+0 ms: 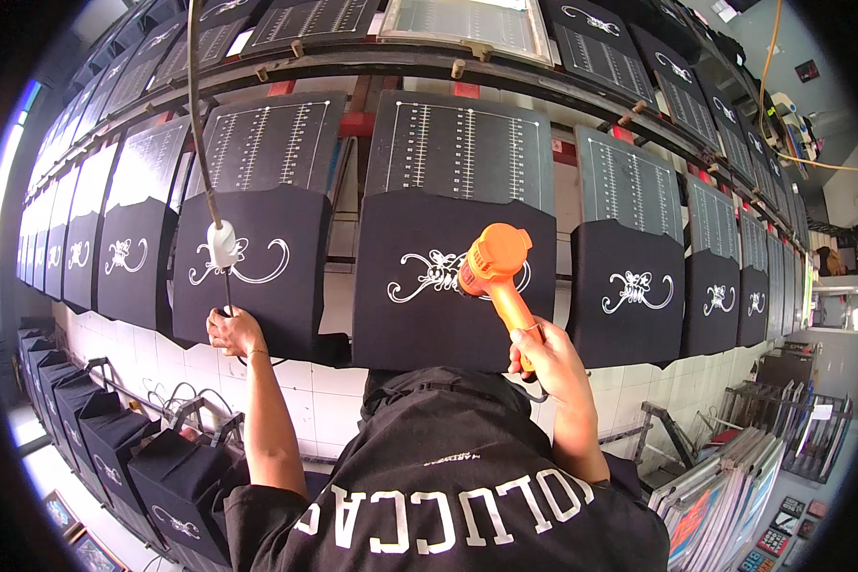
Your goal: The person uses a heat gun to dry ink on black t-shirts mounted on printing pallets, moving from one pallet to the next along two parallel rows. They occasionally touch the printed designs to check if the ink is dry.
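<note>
My right hand (555,364) grips the handle of an orange heat gun (501,272). Its head is over the white printed design on a black shirt (429,329) stretched on the board straight in front of me. To the left, the fingers of my left hand (236,332) are closed on a dark power cord (228,289). That cord runs up to a white socket connector (222,245), which hangs from a thicker cable (196,114). Behind the connector is another black shirt (286,300) with the same design, partly covered by it.
Printing boards (462,143) with marked scales stand in long rows, many dressed in black printed shirts. A metal rail (381,65) divides the rows, with a framed screen (472,24) beyond it. Stacked frames (720,491) lean at lower right; more shirt-covered boards (176,477) stand at lower left.
</note>
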{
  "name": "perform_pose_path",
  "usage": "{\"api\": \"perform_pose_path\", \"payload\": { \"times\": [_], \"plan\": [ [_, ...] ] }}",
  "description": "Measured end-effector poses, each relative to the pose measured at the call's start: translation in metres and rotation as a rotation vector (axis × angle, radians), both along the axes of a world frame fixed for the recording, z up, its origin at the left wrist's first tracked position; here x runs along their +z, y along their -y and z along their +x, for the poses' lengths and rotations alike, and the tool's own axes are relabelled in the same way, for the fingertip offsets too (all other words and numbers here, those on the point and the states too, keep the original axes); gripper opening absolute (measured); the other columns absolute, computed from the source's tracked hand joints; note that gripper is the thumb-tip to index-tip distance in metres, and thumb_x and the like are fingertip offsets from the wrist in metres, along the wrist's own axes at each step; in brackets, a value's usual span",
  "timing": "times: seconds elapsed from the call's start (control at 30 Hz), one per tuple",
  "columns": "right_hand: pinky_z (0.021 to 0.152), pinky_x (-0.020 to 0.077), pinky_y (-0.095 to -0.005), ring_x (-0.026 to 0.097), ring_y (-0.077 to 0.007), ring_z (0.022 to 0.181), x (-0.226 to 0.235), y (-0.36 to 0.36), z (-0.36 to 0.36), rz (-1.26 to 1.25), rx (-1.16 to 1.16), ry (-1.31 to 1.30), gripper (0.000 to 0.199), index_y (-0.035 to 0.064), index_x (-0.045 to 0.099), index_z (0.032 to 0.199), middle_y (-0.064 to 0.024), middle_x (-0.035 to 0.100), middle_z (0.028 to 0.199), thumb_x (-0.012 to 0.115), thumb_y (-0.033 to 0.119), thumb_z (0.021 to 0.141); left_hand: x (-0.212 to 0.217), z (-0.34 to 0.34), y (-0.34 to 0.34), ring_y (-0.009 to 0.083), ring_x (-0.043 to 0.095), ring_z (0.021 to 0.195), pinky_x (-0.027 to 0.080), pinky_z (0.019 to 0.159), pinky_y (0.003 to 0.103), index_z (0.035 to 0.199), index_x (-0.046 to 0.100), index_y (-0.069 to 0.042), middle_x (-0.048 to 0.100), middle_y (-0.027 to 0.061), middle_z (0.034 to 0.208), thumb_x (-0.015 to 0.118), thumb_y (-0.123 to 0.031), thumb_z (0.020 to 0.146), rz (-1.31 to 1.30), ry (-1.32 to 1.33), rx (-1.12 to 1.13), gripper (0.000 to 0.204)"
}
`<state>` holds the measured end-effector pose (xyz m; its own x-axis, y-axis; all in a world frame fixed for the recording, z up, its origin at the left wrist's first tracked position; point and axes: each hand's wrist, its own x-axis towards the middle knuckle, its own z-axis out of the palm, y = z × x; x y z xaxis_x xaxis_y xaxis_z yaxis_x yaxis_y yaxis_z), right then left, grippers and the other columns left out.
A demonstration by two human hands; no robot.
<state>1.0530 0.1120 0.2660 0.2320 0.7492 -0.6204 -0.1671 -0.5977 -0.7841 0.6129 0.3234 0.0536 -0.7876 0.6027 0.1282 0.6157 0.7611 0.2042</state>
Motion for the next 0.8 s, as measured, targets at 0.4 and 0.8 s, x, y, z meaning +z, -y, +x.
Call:
{"api": "perform_pose_path", "payload": {
  "times": [0.4,0.8],
  "plan": [
    [0.054,0.0458,-0.0214,0.059,-0.0082,0.061,-0.003,-0.008,-0.004,0.012,0.039,-0.016,0.03,0.0029,0.057,0.105,-0.0003,0.059,0.073,0.061,0.03,0.094,-0.002,0.0,-0.002,0.0283,0.035,0.133,0.04,0.099,0.054,0.128,0.052,-0.02,0.044,0.001,0.138,0.054,-0.037,0.093,0.008,-0.01,0.005,0.038],
    [0.056,0.0467,-0.0218,0.06,-0.0091,0.062,-0.005,-0.021,-0.004,-0.01,0.103,-0.089,0.036,0.0002,0.056,0.112,-0.0011,0.059,0.074,0.061,0.03,0.094,-0.005,-0.001,-0.002,0.0271,0.037,0.131,0.04,0.098,0.053,0.126,0.053,-0.021,0.045,-0.0005,0.137,0.053,-0.036,0.093,0.012,-0.038,0.005,0.036]
  ]
}}
